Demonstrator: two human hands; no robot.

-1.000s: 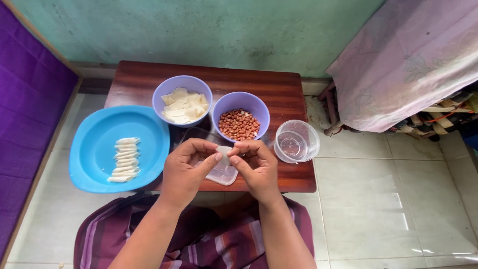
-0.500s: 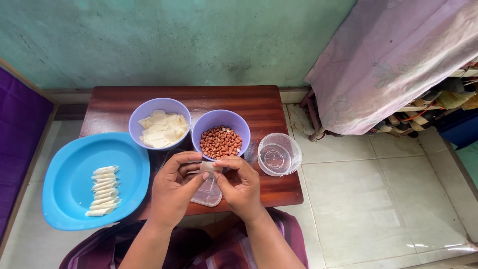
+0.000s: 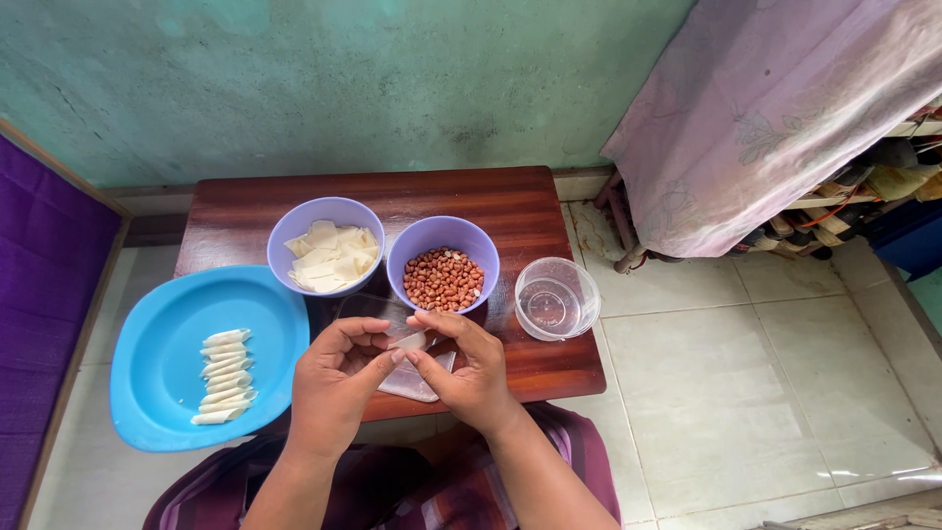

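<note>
Both hands meet over the near edge of the low wooden table [image 3: 530, 211]: the left hand [image 3: 339, 388] and right hand [image 3: 469, 371] pinch a small pale wrapper piece [image 3: 410, 342] between thumbs and fingertips, fingers closed on it from either side, held just above a clear plastic sheet [image 3: 417, 383] lying on the tabletop. Finished work: a column of about ten thin white rolls [image 3: 224, 377] lies stacked on the blue plate [image 3: 157, 324], at its left-centre. Stock remaining: the purple bowl of flat wrapper squares [image 3: 328, 247] is still well filled, and the purple bowl of peanuts [image 3: 444, 263] beside it is close to full. A clear plastic cup [image 3: 556, 297] stands to the right; whether it holds anything cannot be told. Judgement: a modest batch done, with most of the material still unused.
</note>
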